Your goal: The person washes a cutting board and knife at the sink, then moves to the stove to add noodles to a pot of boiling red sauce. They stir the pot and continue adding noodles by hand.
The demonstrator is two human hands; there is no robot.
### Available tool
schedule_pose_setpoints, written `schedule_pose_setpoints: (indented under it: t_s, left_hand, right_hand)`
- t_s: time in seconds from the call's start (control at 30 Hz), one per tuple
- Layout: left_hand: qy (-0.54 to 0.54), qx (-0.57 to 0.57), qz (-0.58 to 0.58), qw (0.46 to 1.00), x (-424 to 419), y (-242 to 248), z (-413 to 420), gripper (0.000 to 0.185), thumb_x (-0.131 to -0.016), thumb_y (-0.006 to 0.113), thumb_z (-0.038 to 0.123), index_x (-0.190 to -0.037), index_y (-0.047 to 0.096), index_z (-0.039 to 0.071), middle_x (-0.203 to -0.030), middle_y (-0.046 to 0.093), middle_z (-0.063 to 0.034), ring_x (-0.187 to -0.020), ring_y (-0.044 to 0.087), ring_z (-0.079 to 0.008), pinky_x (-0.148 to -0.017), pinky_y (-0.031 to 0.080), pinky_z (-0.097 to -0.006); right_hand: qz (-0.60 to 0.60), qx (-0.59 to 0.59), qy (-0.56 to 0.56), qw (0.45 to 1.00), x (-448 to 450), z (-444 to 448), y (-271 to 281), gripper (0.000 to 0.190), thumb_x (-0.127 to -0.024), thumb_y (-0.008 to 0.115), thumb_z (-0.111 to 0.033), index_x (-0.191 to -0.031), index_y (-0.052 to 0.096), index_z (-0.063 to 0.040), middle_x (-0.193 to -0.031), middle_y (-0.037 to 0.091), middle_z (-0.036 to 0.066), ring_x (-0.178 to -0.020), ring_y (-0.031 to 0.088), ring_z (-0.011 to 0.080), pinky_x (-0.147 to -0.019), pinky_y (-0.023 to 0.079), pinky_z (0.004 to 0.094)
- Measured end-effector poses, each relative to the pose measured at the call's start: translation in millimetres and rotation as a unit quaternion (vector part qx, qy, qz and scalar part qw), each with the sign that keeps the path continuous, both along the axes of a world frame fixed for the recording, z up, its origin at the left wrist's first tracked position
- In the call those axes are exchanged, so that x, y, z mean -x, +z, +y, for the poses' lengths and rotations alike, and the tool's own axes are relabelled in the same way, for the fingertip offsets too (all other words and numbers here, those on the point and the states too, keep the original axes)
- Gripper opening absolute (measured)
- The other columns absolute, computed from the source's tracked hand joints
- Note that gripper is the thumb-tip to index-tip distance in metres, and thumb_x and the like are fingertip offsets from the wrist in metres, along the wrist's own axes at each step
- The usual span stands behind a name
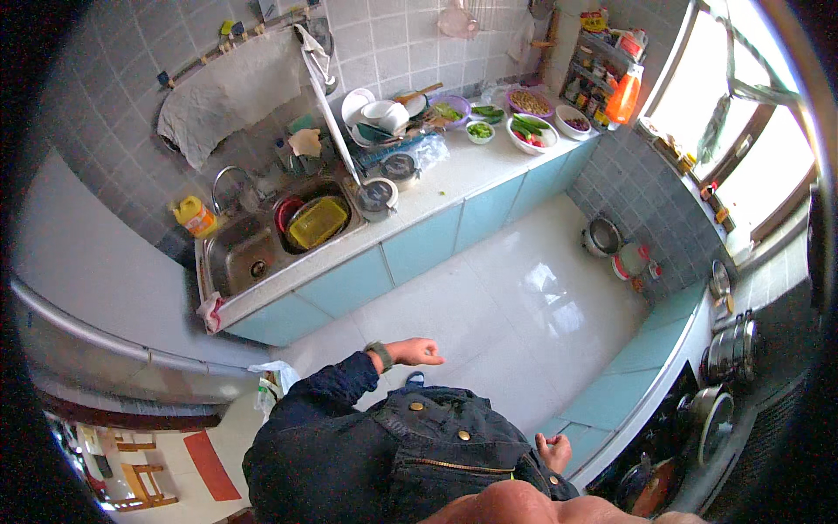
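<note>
My left hand, with a watch on the wrist, hangs in front of my dark jacket above the tiled floor. Its fingers curl loosely, the thumb stands apart, and I see nothing in it. Lower right, my right hand is beside the jacket, near the blue cabinet doors; its fingers are half curled, with no object visible. Before me runs a white countertop with a double steel sink. A yellow plastic basket and a red basin lie in the sink's right bowl.
Bowls of vegetables and a dish rack stand on the counter. A yellow bottle is beside the sink. Pots sit on the floor by the window wall. The stove counter runs along my right; a plastic bag is at left.
</note>
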State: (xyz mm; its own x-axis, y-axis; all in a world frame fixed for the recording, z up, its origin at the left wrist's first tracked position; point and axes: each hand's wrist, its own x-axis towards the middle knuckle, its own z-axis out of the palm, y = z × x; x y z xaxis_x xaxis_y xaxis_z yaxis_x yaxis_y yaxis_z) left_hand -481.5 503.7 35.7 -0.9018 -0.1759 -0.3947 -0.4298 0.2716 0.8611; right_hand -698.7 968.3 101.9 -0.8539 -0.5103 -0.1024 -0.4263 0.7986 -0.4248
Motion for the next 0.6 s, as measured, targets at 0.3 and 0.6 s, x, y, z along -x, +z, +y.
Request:
schedule_pose_setpoints:
  t_s: [0.3, 0.6]
  left_hand:
    - [0.107, 0.039, 0.012, 0.993, 22.5, 41.4, -111.3, 0.036, -0.087, 0.072, 0.036, -0.104, 0.061, 0.005, -0.099, 0.069, -0.012, -0.09, 0.068, -0.0204, -0.078, 0.053, -0.036]
    - [0.283, 0.192, 0.152, 0.927, 109.4, 139.8, -289.9, 0.025, -0.087, 0.071, 0.021, -0.103, 0.059, 0.007, -0.083, 0.068, -0.0096, -0.078, 0.07, -0.0213, -0.066, 0.052, -0.035]
  right_hand:
    - [-0.093, -0.027, 0.019, 0.995, 86.1, -185.0, 23.5, 0.058, -0.076, 0.079, -0.032, -0.12, 0.056, -0.002, -0.097, 0.07, 0.019, -0.081, 0.069, 0.0344, -0.074, 0.054, 0.043]
    - [-0.06, 0.023, 0.189, 0.98, 203.9, -371.5, 2.8, 0.055, -0.079, 0.078, -0.022, -0.123, 0.052, 0.0, -0.093, 0.07, 0.022, -0.076, 0.069, 0.036, -0.067, 0.054, 0.0426]
